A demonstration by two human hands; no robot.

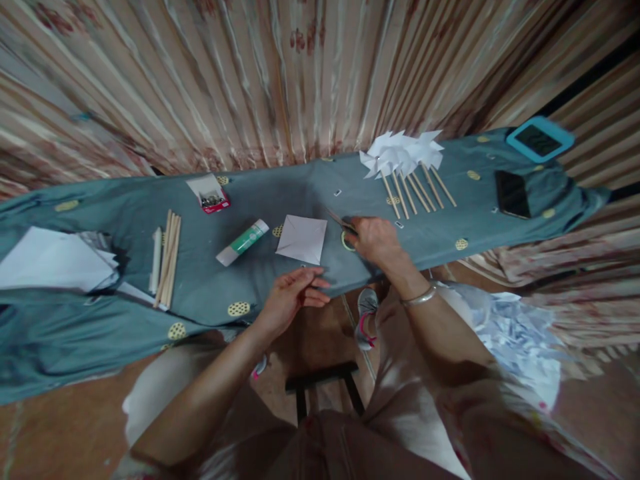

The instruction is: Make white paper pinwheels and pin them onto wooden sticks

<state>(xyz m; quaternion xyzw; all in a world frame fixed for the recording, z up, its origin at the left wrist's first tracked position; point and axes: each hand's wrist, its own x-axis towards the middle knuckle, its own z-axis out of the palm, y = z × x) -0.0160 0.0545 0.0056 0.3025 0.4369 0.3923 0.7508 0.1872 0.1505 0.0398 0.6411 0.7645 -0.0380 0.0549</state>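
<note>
A square of white paper (301,239) lies flat on the cloth-covered table, with lines running in from its corners. Just below its near edge, my left hand (295,297) is open, fingers apart and slightly curved, holding nothing. To the right of the paper, my right hand (376,239) grips a pair of scissors (336,217). Their blades point up and left toward the paper's corner, and a yellow-green handle loop shows under the fingers. A green-and-white glue stick (243,243) lies left of the paper.
Finished paper pinwheels (400,155) on sticks lie at the back right, near a phone (513,194) and a blue-framed clock (540,139). Leftward are a box of small metal pieces (217,208), wooden sticks (170,260) and stacked paper (50,260). A bag of paper scraps (520,340) stands below.
</note>
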